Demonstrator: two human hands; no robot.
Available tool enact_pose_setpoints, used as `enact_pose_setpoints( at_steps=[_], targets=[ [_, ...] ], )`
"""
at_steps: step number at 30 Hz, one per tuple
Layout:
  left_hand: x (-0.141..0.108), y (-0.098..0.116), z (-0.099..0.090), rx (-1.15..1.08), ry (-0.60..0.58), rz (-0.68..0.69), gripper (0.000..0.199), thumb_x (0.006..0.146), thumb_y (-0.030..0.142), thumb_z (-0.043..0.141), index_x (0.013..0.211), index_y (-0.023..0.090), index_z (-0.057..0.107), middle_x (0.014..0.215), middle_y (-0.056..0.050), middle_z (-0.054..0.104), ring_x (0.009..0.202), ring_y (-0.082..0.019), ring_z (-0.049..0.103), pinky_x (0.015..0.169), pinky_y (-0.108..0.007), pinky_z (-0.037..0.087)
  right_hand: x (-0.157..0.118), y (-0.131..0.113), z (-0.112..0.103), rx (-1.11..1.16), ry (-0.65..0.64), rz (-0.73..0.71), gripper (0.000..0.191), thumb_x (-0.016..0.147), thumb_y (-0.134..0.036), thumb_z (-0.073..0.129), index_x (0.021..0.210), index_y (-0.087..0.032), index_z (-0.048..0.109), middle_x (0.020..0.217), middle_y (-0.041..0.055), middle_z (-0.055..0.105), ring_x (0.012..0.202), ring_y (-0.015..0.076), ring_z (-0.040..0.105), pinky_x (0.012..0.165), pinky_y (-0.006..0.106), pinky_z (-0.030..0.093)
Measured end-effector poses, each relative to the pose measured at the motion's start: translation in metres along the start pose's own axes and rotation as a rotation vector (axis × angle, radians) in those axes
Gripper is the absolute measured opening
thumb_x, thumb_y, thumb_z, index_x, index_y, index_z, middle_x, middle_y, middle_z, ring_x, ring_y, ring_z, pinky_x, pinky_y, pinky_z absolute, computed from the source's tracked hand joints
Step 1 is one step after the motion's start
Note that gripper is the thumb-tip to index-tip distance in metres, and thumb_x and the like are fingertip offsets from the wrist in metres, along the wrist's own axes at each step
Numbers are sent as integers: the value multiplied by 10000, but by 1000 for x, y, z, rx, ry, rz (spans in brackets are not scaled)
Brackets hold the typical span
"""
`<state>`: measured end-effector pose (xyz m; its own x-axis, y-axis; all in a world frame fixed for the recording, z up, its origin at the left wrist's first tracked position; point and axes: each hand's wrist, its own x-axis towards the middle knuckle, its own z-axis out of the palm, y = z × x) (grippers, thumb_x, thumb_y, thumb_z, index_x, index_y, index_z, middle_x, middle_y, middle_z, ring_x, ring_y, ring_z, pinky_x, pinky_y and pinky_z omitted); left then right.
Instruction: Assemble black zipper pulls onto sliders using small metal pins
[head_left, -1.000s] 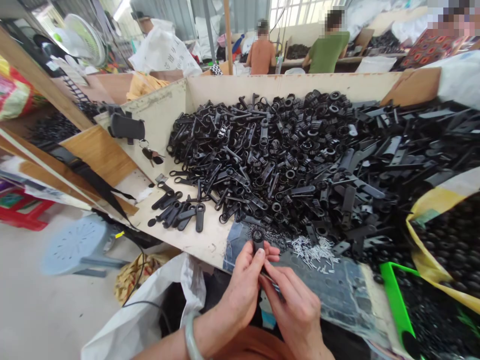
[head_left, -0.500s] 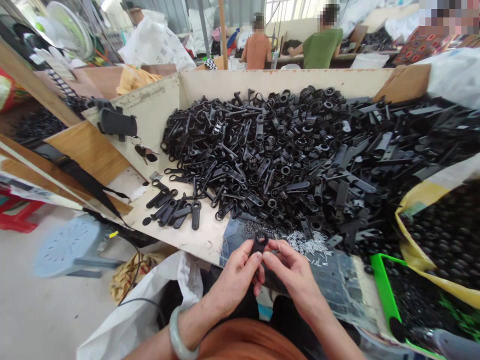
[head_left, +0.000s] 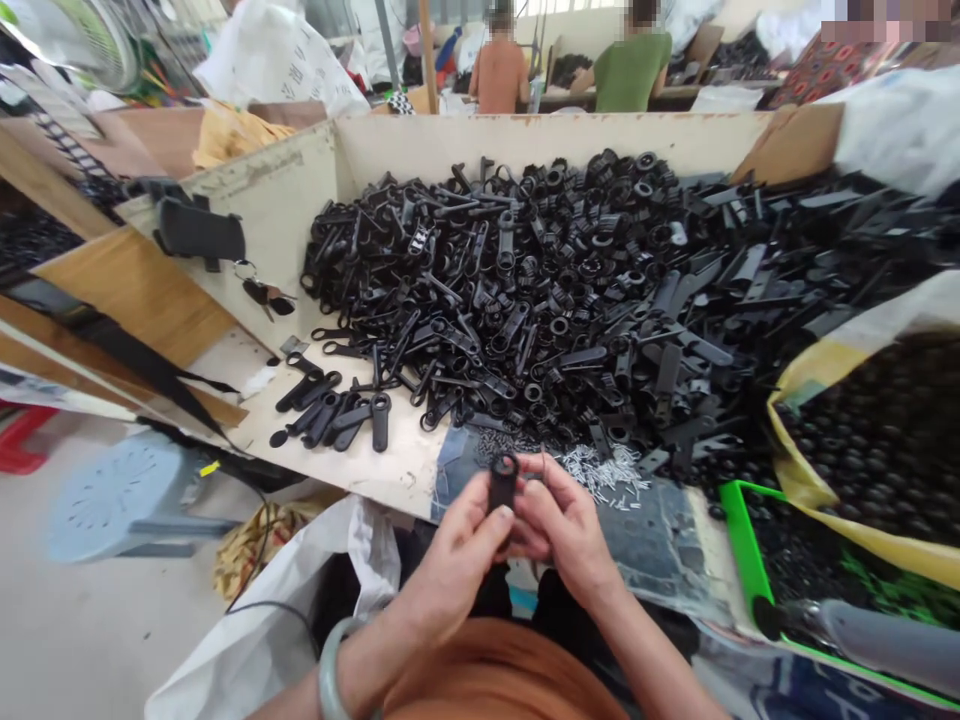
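Stool (head_left: 124, 490): blue, slotted seat, far left of the hands. 
White sack (head_left: 225, 645): open-mouthed, below and left of the hands; interior dark, contents cannot be told. 
Keys (head_left: 270, 298): on a ring, up and left of the hands. 
Printed sack (head_left: 281, 55): white, far beyond and left of the hands; dark characters, too blurred to read. 
Loose handles (head_left: 341, 415): black, ring-ended, grouped left of the hands. 
Bin (head_left: 562, 133): pale walls, beyond the hands; heaped with black ringed handles, collars and flat pieces. 
Left hand (head_left: 463, 535): closed around the lower part of the handle, thumb on its front. 
Handle (head_left: 502, 483): black, elongated, round collared end uppermost; between the two hands. 
Right hand (head_left: 566, 520): fingers bent and drawn in narrow at the handle's right side; whether they pinch anything small cannot be told. 
Pins (head_left: 604, 468): silvery, scattered just beyond the right hand. 
Tray (head_left: 742, 540): bright green rim, right of the hands; small black pieces inside. 
Yellow-edged sack (head_left: 795, 490): farther right of the hands; filled with round black pieces.
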<state>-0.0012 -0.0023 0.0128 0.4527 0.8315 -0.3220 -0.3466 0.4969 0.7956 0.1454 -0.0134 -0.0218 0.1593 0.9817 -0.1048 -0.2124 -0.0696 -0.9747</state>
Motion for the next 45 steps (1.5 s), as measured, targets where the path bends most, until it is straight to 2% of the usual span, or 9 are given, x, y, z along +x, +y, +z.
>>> enact_pose_setpoints(
  at_steps=[3, 8, 11, 16, 20, 25, 36, 41, 45],
  targets=[
    [5, 18, 1, -66, 86, 142, 265, 909, 383, 719, 1116, 218, 715, 1164, -91, 759, 1164, -240, 667, 1010, -347, 505, 0, -3, 5, 211, 118, 48, 477, 868, -607, 694, 1103, -192, 698, 891, 11, 627, 487, 36, 374, 437, 175, 349],
    [7, 22, -4, 60, -35, 113, 346, 933, 364, 681, 1267, 274, 707, 1551, -50, 530, 1450, -279, 430, 1157, -349, 373, -7, -3, 25, 464, -93, 351, 486, 854, -655, 684, 968, -183, 693, 662, -61, 526, 412, 18, 173, 377, 171, 172],
    [10, 21, -15, 23, -96, 89, 377, 908, 279, 683, 1284, 271, 708, 1590, -37, 482, 1502, -279, 356, 1178, -342, 352, -6, -5, 16, 326, -38, 217, 381, 841, -563, 751, 870, -188, 699, 617, -73, 494, 426, 27, 211, 403, 175, 209],
    [17, 26, -36, -115, -197, -242, 431, 924, 433, 619, 1242, 161, 720, 1266, -180, 720, 1174, -345, 675, 921, -429, 559, 6, -19, -25, -520, -159, -370, 243, 979, -397, 629, 925, -215, 780, 823, 31, 665, 679, 127, 582, 604, 238, 454],
    [23, 16, -33, -29, -105, -335, 428, 886, 426, 731, 1190, 125, 714, 956, -149, 781, 803, -234, 759, 762, -333, 595, 13, -26, -34, -928, -228, -568, 282, 1044, -340, 525, 990, -213, 771, 805, 24, 660, 672, 123, 621, 621, 227, 470],
    [34, 9, -26, -234, 95, -257, 399, 877, 491, 721, 1043, 129, 735, 853, -73, 753, 711, -169, 730, 643, -250, 591, 19, -32, -32, -924, -47, -527, 275, 1032, -312, 550, 865, -204, 740, 763, 13, 659, 669, 121, 631, 652, 224, 489],
    [15, 14, -44, 209, -282, -411, 359, 816, 443, 793, 992, 150, 681, 736, -56, 744, 582, -135, 669, 589, -230, 514, -6, -19, -20, -854, -312, -633, 257, 1020, -397, 582, 1000, -195, 740, 808, 25, 690, 681, 119, 663, 620, 204, 525],
    [7, 23, -63, 299, 29, -180, 342, 822, 448, 773, 1009, 180, 670, 766, -35, 733, 659, -154, 663, 662, -262, 494, -4, -19, -30, -820, -257, -603, 225, 1011, -374, 591, 1105, -219, 724, 907, 45, 729, 748, 144, 720, 663, 210, 575],
    [4, 55, -89, 778, 341, 209, 160, 883, 360, 670, 947, 223, 725, 904, -51, 737, 872, -224, 636, 838, -340, 447, 9, -12, -45, -860, -157, -705, 179, 1019, -323, 561, 1035, -257, 727, 888, 36, 750, 741, 160, 746, 650, 206, 579]
  ],
)
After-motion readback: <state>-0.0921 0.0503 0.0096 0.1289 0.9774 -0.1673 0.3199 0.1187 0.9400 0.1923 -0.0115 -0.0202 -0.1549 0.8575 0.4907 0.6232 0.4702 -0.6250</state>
